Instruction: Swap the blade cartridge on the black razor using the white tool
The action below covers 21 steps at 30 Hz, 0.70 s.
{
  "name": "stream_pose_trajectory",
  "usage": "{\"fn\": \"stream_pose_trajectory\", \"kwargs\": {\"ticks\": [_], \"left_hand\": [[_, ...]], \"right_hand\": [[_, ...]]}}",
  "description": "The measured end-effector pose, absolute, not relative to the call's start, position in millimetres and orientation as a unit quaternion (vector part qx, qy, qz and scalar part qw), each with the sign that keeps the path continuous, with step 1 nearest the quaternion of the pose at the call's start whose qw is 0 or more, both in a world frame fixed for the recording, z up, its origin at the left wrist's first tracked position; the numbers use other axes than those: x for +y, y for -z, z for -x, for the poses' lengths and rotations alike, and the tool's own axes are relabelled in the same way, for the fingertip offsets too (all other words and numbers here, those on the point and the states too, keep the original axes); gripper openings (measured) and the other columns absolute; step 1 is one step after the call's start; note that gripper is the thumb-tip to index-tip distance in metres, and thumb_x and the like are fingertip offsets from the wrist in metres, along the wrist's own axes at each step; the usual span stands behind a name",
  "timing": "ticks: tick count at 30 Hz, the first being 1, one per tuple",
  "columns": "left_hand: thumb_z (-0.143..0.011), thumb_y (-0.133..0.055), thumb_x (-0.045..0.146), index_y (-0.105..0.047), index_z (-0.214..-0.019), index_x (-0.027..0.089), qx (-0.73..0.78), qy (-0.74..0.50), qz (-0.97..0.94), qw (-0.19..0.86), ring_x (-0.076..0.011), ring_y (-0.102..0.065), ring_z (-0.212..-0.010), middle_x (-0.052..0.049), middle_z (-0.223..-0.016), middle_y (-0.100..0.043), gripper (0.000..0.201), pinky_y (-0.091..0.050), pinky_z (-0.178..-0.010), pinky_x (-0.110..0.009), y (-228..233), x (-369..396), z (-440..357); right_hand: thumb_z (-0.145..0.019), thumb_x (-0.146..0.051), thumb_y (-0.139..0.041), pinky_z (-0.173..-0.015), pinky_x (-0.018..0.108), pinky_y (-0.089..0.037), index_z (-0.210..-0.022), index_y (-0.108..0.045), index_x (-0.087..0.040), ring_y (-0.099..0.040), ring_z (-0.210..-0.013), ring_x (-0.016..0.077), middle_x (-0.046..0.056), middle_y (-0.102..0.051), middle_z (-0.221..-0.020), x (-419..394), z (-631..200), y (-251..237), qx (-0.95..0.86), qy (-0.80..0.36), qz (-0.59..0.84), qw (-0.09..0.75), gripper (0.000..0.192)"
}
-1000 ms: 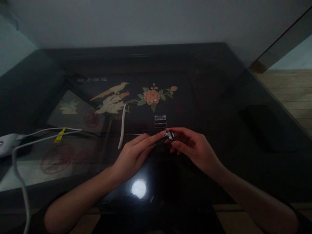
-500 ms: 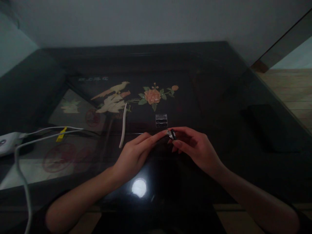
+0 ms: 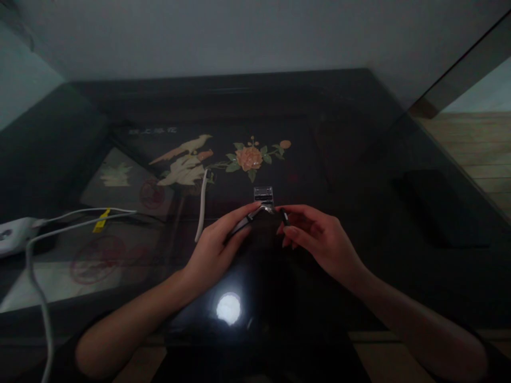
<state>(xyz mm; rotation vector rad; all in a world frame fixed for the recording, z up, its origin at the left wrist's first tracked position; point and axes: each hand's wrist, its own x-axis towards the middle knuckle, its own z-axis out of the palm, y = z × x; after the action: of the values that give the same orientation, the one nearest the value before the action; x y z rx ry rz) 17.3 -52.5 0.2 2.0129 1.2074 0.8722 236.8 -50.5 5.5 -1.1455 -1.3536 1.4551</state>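
Note:
My left hand [image 3: 213, 239] is closed around a slim silver-and-black handle [image 3: 242, 223], which looks like a razor handle. Its shiny metal end points right, towards my other hand. Between the thumb and fingertips of my right hand [image 3: 317, 229] is a small black piece [image 3: 284, 216], probably a razor head. A narrow gap separates the two parts. Just beyond the metal end lies a small clear plastic case [image 3: 263, 190] with dark pieces inside; my left fingers and the handle's end hide its near edge.
A short white strip [image 3: 202, 205] lies left of my hands on the glossy dark table [image 3: 339, 298]. At far left are a white power strip [image 3: 18, 234] and white cables with a yellow tag [image 3: 101, 219]. A dark flat object [image 3: 443, 207] lies at right.
The black piece has come apart from the handle's metal end. My left hand has drawn the handle left, showing more of it, while my right hand stays nearly in place.

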Motion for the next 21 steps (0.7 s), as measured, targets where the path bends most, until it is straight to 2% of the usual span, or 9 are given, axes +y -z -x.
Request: {"fn": "stream_pose_trajectory", "kwargs": {"ticks": [2, 5, 7, 10, 12, 17, 21], "left_hand": [[-0.096, -0.050, 0.020, -0.053, -0.134, 0.022, 0.482, -0.341, -0.733, 0.337, -0.0191, -0.062, -0.106, -0.007, -0.122, -0.065, 0.039, -0.050, -0.093, -0.030, -0.8, -53.0, -18.5], [-0.095, -0.052, 0.025, -0.048, -0.135, 0.022, 0.501, -0.366, -0.670, 0.407, -0.0142, -0.061, -0.079, -0.003, -0.096, -0.066, 0.041, -0.051, -0.071, -0.024, -0.4, -53.3, -20.9], [-0.095, -0.054, 0.029, -0.047, -0.131, 0.022, 0.501, -0.388, -0.615, 0.469, -0.0103, -0.053, -0.062, 0.002, -0.080, -0.057, 0.038, -0.046, -0.055, -0.020, 1.6, -52.1, -22.1], [-0.094, -0.056, 0.035, -0.048, -0.118, 0.023, 0.484, -0.419, -0.552, 0.534, -0.0076, -0.042, -0.050, 0.006, -0.073, -0.049, 0.029, -0.035, -0.042, -0.017, 5.3, -47.2, -22.3], [-0.094, -0.055, 0.037, -0.048, -0.113, 0.022, 0.470, -0.437, -0.550, 0.535, -0.0082, -0.043, -0.052, 0.005, -0.073, -0.052, 0.026, -0.036, -0.045, -0.018, 6.5, -42.5, -21.3], [-0.092, -0.058, 0.038, -0.057, -0.104, 0.018, 0.495, -0.446, -0.602, 0.440, -0.0126, -0.056, -0.072, -0.001, -0.082, -0.064, 0.023, -0.046, -0.068, -0.024, 4.1, -31.7, -16.5], [-0.087, -0.065, 0.040, -0.064, -0.100, 0.017, 0.536, -0.438, -0.593, 0.411, -0.0155, -0.061, -0.080, -0.002, -0.088, -0.067, 0.027, -0.047, -0.073, -0.025, 3.4, -25.3, -13.4]], "right_hand": [[-0.080, -0.040, -0.074, -0.054, 0.025, -0.052, -0.111, -0.066, -0.016, -0.065, -0.061, 0.0129, 0.005, -0.070, -0.082, -50.2, -236.3, -5.9, -0.535, -0.579, 0.457, 0.411, 0.040], [-0.079, -0.040, -0.074, -0.054, 0.025, -0.052, -0.111, -0.066, -0.016, -0.065, -0.061, 0.0128, 0.005, -0.070, -0.083, -49.5, -235.9, -6.6, -0.537, -0.578, 0.460, 0.408, 0.041], [-0.079, -0.041, -0.074, -0.054, 0.025, -0.052, -0.111, -0.066, -0.016, -0.064, -0.061, 0.0127, 0.005, -0.070, -0.082, -49.2, -235.9, -6.8, -0.540, -0.575, 0.459, 0.408, 0.042], [-0.080, -0.043, -0.073, -0.054, 0.025, -0.052, -0.111, -0.066, -0.016, -0.064, -0.060, 0.0122, 0.004, -0.069, -0.082, -49.4, -236.2, -6.4, -0.546, -0.570, 0.456, 0.412, 0.042], [-0.080, -0.044, -0.072, -0.053, 0.025, -0.052, -0.111, -0.066, -0.016, -0.063, -0.059, 0.0119, 0.004, -0.069, -0.082, -49.7, -236.5, -5.8, -0.550, -0.567, 0.454, 0.412, 0.043], [-0.080, -0.042, -0.072, -0.054, 0.025, -0.051, -0.111, -0.066, -0.016, -0.063, -0.060, 0.0121, 0.004, -0.068, -0.081, -49.4, -236.5, -4.7, -0.551, -0.571, 0.450, 0.409, 0.041], [-0.079, -0.039, -0.073, -0.054, 0.025, -0.051, -0.110, -0.065, -0.016, -0.062, -0.059, 0.0120, 0.003, -0.068, -0.080, -48.6, -236.9, -4.3, -0.545, -0.577, 0.449, 0.410, 0.040]]}}
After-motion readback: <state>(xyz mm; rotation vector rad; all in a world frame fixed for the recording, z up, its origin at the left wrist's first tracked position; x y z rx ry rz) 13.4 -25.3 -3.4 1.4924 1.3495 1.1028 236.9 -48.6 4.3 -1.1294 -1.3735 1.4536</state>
